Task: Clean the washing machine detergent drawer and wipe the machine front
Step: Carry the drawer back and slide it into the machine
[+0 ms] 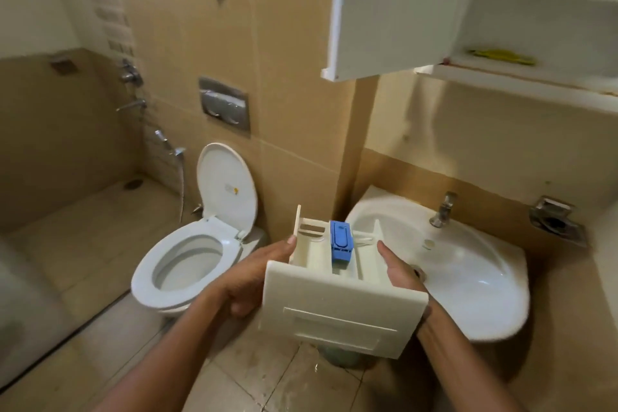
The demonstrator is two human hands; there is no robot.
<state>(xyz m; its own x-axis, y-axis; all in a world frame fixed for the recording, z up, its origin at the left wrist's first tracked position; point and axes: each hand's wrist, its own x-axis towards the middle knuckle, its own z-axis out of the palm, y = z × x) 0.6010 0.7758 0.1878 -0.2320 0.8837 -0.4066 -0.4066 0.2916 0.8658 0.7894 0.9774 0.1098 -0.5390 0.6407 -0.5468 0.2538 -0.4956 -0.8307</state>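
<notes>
Left hand (pixel 254 278), right hand (pixel 398 267): each grips one side of detergent drawer (pixel 334 311), thumbs on top | I hold it level, out of the machine, beside sink (pixel 468 261), probably to rinse it.

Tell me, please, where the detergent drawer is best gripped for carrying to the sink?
Grip the detergent drawer by its long side walls, one hand from each side, as the left hand and right hand do: thumbs on the rims, fingers underneath. The blue insert may be loose.
</notes>
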